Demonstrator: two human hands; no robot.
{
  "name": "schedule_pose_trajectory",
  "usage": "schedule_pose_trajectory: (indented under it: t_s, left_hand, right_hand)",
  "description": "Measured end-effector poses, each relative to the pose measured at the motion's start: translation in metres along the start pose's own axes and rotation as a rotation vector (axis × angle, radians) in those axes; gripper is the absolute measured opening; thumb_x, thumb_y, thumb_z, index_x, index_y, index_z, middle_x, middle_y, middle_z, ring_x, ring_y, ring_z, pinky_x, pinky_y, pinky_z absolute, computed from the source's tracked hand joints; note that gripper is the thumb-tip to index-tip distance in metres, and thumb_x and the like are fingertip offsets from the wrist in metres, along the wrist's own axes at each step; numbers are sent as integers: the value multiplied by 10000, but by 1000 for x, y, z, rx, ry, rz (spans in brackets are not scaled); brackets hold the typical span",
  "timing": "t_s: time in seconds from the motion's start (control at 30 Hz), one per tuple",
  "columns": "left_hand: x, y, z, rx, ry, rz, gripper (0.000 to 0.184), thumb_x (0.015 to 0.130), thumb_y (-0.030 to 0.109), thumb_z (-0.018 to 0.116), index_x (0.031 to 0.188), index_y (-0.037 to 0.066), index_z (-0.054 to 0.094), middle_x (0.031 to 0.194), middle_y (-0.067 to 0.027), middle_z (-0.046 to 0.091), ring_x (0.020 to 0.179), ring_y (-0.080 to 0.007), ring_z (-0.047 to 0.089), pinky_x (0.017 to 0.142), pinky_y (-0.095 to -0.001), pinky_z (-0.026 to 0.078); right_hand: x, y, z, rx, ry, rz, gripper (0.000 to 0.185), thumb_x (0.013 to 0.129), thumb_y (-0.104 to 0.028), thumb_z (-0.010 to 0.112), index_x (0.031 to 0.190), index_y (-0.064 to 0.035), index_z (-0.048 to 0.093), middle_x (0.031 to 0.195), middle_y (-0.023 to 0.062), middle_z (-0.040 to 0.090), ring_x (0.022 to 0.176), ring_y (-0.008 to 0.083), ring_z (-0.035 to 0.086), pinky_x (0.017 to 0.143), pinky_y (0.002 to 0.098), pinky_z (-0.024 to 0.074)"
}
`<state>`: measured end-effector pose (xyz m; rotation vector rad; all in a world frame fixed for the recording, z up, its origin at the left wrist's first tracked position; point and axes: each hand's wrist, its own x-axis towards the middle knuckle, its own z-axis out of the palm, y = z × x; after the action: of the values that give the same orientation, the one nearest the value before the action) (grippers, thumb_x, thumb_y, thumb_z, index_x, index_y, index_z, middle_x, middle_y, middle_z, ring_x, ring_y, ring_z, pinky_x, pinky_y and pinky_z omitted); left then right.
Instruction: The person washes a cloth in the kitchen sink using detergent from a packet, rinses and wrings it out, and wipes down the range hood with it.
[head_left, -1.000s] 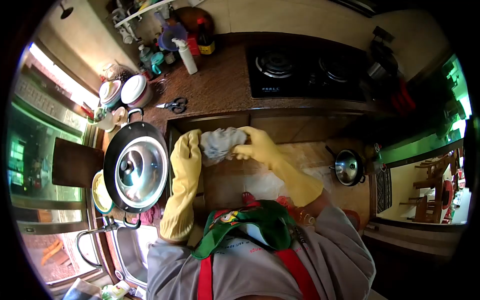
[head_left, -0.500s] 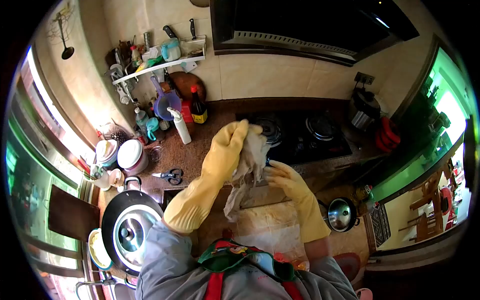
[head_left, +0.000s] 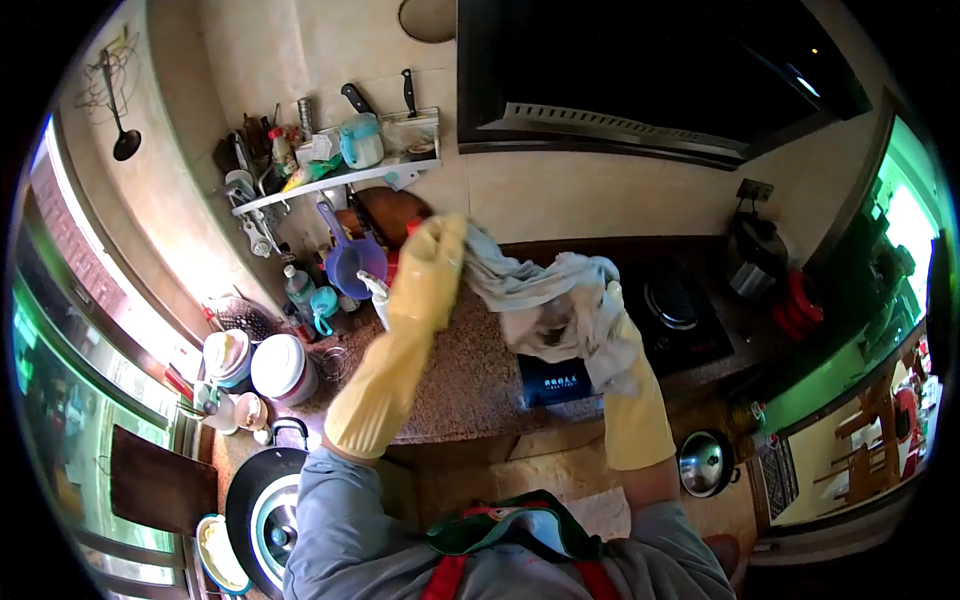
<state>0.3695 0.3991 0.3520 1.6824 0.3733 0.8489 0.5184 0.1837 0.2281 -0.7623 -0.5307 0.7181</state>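
Note:
A crumpled grey-white cloth (head_left: 550, 300) hangs stretched between my two yellow-gloved hands, above the left part of the black gas stove (head_left: 675, 325). Its upper left corner is gripped by my left hand (head_left: 436, 245), whose fingers are folded, in front of the counter's back edge. My right hand (head_left: 620, 335) is at the cloth's right side, mostly covered by it, with the fingers closed round the fabric as far as they show. The left burner is hidden behind the cloth.
A purple strainer (head_left: 352, 262), bottles and lidded white pots (head_left: 283, 368) stand at the left. A wok (head_left: 245, 500) is at the lower left. The range hood (head_left: 650, 80) hangs above the stove. A cooker (head_left: 757, 255) and a red object (head_left: 797, 303) are at the right.
Both hands have risen from in front of the counter to above it. The cloth, bunched at first, is now spread between them. The view has tilted up, showing the shelf and hood.

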Motion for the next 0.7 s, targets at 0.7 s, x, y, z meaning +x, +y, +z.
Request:
schedule_pose_trajectory:
  t_s: [0.7]
  left_hand:
    - [72,-88,42,-23,57,-103,399,1068,249,564,1362,-19,592,1253,-99,689,1072,-162,675,908,-280,531]
  right_hand:
    - [315,-173,246,-1175,129,-2113,246,798,-73,668,1038,-23,646,1161,160,616,1069,391,579,837,500,519]
